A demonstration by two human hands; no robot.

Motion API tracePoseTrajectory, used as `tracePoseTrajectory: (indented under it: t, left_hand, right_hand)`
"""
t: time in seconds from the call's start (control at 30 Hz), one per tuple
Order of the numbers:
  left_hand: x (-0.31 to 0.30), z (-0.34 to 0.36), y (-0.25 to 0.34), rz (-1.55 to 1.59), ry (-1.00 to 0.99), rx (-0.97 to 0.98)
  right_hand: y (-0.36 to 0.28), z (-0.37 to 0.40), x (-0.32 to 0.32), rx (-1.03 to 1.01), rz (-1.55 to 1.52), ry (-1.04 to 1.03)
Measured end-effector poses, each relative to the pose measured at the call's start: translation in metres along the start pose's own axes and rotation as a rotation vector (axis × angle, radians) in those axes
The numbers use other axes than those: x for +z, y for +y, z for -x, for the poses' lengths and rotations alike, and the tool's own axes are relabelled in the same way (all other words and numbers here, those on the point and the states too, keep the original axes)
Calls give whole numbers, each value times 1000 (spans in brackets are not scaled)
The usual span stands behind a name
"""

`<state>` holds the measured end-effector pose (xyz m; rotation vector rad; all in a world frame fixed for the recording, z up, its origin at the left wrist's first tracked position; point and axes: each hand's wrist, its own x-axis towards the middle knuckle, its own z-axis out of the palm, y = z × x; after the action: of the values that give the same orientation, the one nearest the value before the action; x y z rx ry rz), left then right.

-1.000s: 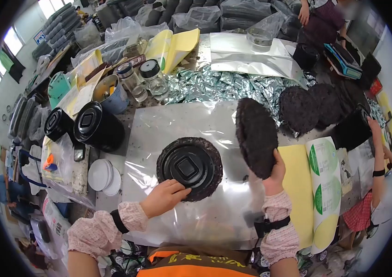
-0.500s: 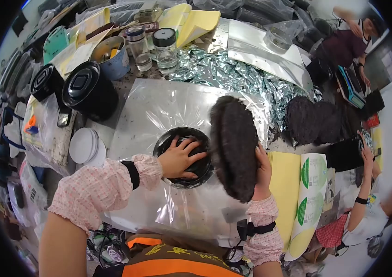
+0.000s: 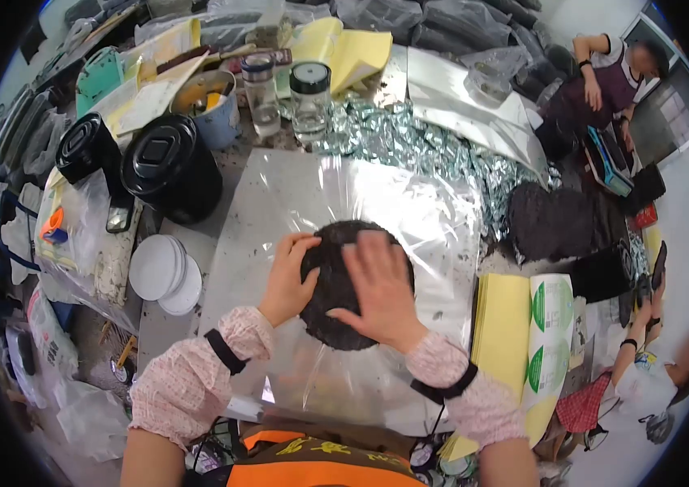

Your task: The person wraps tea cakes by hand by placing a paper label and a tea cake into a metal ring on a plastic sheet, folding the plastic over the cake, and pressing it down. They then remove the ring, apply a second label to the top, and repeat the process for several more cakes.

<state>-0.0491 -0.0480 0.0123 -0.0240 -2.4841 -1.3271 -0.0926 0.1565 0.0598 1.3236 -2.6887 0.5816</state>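
Note:
A dark, fibrous round cake (image 3: 327,312) lies flat where the black round bowl stood, on a clear plastic sheet (image 3: 267,195) over a metal board. The bowl is hidden. My left hand (image 3: 286,280) rests on the cake's left edge, thumb and fingers apart. Palm down on the middle of the cake is my right hand (image 3: 381,296), its fingers spread and slightly blurred at the tips.
Black lidded canisters (image 3: 170,166), white discs (image 3: 157,268) and glass jars (image 3: 310,101) stand left and behind. Crumpled foil (image 3: 434,150) lies at the back. To the right are yellow sheets (image 3: 500,341), another dark cake (image 3: 551,221) and two other people.
The dark cake has gone from upright in my right hand to lying flat over the bowl. My left hand has come out of the bowl to the cake's edge.

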Motion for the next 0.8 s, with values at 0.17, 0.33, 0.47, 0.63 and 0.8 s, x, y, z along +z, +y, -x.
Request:
tracePoseTrajectory:
  t: [0.17,0.33,0.47,0.63,0.8]
  left_hand:
    - [1,-14,24,-690,-330,494]
    - [30,-17,3,-411,-656,578]
    - [30,-39,1,-280,-947,367]
    - [52,-20,-16,-55,-607,456]
    - [56,20,35,-278,-456,247]
  right_hand:
    - [4,-2,32,-76,14,-258]
    - [5,3,47,-40,43,-450]
    - [22,-2,59,-33,-153,-719]
    - [21,5,88,-250,124,-441]
    - [42,10,97,-127,189,-326]
